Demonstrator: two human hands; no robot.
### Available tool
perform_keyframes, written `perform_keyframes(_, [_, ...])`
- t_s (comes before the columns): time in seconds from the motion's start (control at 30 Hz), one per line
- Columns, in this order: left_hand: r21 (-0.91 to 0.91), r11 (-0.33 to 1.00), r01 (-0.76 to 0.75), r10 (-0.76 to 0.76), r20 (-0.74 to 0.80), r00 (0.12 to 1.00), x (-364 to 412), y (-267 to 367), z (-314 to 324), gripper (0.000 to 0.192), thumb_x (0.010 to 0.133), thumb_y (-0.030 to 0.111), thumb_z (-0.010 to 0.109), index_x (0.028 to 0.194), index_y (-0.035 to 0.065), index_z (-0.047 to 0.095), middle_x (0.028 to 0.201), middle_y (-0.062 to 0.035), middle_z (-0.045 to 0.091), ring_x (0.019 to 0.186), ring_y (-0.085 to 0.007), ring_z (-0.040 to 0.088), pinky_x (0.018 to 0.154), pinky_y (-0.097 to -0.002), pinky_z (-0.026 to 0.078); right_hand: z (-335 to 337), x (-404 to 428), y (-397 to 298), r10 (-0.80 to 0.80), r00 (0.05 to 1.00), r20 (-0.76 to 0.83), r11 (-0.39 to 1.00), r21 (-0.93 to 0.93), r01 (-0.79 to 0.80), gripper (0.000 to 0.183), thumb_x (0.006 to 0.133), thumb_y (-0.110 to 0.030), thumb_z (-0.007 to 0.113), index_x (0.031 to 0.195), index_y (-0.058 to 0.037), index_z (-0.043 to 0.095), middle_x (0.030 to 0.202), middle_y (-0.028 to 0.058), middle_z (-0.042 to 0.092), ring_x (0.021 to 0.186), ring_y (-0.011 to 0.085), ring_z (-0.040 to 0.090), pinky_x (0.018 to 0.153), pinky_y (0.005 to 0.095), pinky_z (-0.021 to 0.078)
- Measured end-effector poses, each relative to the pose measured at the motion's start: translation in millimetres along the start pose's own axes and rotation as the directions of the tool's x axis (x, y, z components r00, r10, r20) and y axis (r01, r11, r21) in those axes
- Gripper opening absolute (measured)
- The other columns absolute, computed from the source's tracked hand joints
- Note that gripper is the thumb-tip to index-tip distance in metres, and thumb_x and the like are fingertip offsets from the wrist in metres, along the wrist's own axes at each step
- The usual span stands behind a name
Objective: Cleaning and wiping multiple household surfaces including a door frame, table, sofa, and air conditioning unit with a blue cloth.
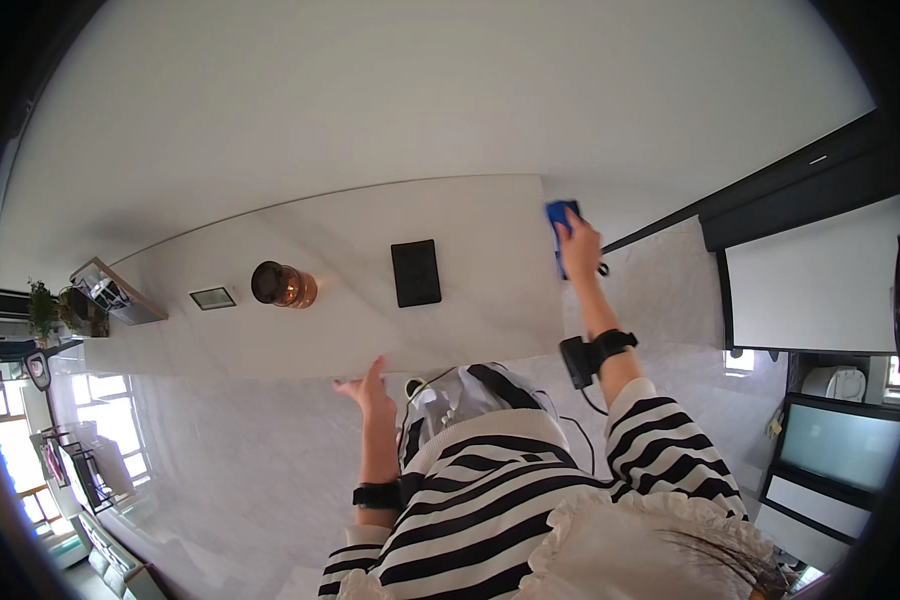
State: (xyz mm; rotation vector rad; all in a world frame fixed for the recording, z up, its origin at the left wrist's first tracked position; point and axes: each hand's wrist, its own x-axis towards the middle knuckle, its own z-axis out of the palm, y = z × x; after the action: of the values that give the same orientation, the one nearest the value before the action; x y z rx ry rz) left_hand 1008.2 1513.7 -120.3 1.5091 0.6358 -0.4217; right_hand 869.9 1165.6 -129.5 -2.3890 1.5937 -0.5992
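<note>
My right hand (581, 247) grips a blue object (562, 217), at the right end of a pale marble-patterned tabletop (345, 330). What the blue object is, I cannot tell; it is partly covered by my fingers. My left hand (371, 391) holds nothing, its fingers apart at the near edge of the tabletop. A flat black rectangular object (416, 273) lies on the tabletop between the hands, farther back. Left of it is an amber transparent jar (297, 288) with a dark lid, then a small framed rectangular item (213, 298).
A wood-edged box or frame (131, 300) stands at the tabletop's left end, near a green plant (42, 307). The white wall (450, 90) runs along the back edge. Dark-framed white panels (814, 277) stand to the right. A black cable (581, 435) hangs near my body.
</note>
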Motion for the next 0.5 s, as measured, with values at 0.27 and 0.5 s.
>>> perform_keyframes(0.27, [0.311, 0.612, -0.727, 0.538, 0.510, 0.671, 12.7, 40.3, 59.7, 0.067, 0.062, 0.014, 0.073, 0.116, 0.0021, 0.036, 0.102, -0.0121, 0.049, 0.103, -0.0285, 0.041, 0.085, -0.0367, 0.035, -31.6, -51.8, 62.0, 0.384, 0.923, 0.033, 0.719, 0.617, -0.321, 0.034, 0.077, -0.027, 0.060, 0.102, -0.0034, 0.059, 0.098, 0.0152, 0.060, 0.092, 0.0248, 0.057, 0.079, 0.0307, 0.0430])
perform_keyframes(0.5, [0.592, 0.219, -0.776, 0.532, 0.594, 0.603, 9.8, 26.0, 133.3, 0.077, 0.055, 0.023, 0.077, 0.114, -0.0024, 0.035, 0.100, -0.0191, 0.048, 0.097, -0.0336, 0.043, 0.084, -0.0412, 0.035, -27.0, -61.3, -8.8, -0.042, 0.998, -0.053, 0.894, 0.444, 0.061, 0.035, 0.081, -0.023, 0.055, 0.110, -0.0046, 0.051, 0.102, 0.0185, 0.055, 0.093, 0.0315, 0.053, 0.079, 0.0356, 0.0418])
